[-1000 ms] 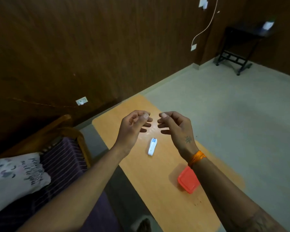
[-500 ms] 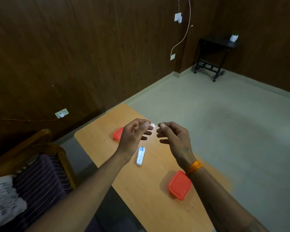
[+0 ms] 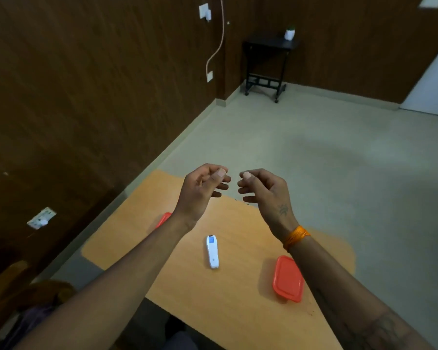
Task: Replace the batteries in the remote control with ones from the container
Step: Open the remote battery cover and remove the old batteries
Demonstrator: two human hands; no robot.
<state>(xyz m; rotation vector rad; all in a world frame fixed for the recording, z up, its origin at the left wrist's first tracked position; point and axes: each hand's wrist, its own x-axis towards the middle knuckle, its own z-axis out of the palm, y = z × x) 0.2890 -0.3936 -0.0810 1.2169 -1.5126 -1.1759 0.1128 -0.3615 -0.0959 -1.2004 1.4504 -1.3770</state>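
A white remote control point(image 3: 212, 251) with a small blue screen lies flat in the middle of the orange table point(image 3: 238, 306). To its right rests a red lidded container point(image 3: 288, 279). A second red piece point(image 3: 164, 219) peeks out behind my left forearm. Both hands hover above the table's far edge, well above the remote. My left hand point(image 3: 202, 189) and my right hand point(image 3: 264, 189) face each other with fingers loosely curled, a small gap between the fingertips, nothing held in either.
A dark wood-panelled wall point(image 3: 86, 97) runs along the left, with sockets and a hanging cable. A black side table point(image 3: 267, 64) with a small white pot stands in the far corner. Grey floor point(image 3: 314, 152) lies beyond the table; a wooden chair point(image 3: 8, 279) sits lower left.
The view has tilted and shifted, so the remote and the red container now sit lower in the frame. My hands keep the same raised, facing pose. Nothing has been picked up.
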